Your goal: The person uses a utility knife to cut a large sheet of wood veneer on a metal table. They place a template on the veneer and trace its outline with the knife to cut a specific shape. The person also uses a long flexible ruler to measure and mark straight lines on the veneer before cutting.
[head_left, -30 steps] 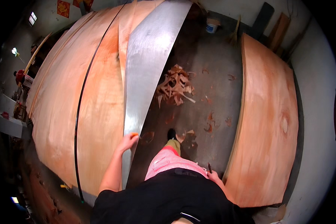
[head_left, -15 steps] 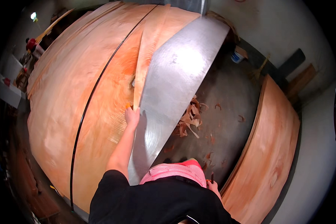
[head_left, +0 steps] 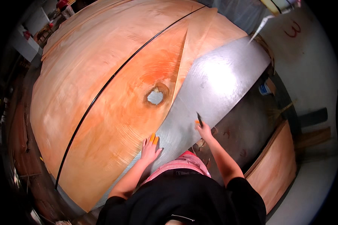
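Note:
My left hand (head_left: pixel 149 149), with orange caps on two fingertips, lies flat on the near edge of a thin reddish wood veneer sheet (head_left: pixel 112 112), where the sheet meets a grey metal table top (head_left: pixel 214 86). The veneer has a round knot hole (head_left: pixel 155 96) a little beyond my hand. My right hand (head_left: pixel 204 130) grips a small dark-bladed knife (head_left: pixel 199 119) with its blade pointing up over the metal surface, near the table's front edge.
More veneer sheets (head_left: pixel 101 41) cover the table's far left, split by a dark gap (head_left: pixel 112 78). A stack of veneer (head_left: pixel 276 168) lies on the floor at right. Wood scraps (head_left: pixel 202 144) sit by my feet. A blue-and-white bucket (head_left: pixel 264 89) stands by the wall.
My view has swung closer over the table. My left hand stays on the veneer edge. My right hand has risen from my side up to the metal top, holding the knife.

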Motion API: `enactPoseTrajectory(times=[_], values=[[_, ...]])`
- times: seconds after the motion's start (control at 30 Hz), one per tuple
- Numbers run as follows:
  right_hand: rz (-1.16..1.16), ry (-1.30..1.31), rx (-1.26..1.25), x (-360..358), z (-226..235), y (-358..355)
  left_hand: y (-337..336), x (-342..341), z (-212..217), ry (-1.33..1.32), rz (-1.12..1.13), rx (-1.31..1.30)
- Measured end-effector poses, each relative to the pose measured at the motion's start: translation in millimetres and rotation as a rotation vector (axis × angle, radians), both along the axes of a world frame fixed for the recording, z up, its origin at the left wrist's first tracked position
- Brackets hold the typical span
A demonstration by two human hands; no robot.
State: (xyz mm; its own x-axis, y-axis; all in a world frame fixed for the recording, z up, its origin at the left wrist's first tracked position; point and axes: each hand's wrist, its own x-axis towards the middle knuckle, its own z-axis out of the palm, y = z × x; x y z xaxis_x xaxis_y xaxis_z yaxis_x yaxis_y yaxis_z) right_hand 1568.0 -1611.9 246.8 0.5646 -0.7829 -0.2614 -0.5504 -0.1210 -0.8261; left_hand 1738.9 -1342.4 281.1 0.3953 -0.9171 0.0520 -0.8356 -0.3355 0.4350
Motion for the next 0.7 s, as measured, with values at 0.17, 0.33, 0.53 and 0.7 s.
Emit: enactPoseTrajectory(times=[0.17,0.33,0.53,0.7], values=[[-0.121,-0.074,-0.114,167.0,9.7,-87.8,13.4,-15.3,-23.2,1.255,0.660,-0.142],[-0.370,-0.295,0.194,242.0,-23.5,-169.0,27.4,0.0,-31.5,2.167,1.325,-0.874],[-0.285,-0.255,0.378,230.7,-7.8,-182.5,68.9,-6.0,-87.3,1.919,1.574,-1.073],[-0.312,-0.280,0.447,178.8,-19.7,-163.8,71.2,-0.6,-67.2,1.679,1.761,-1.005]])
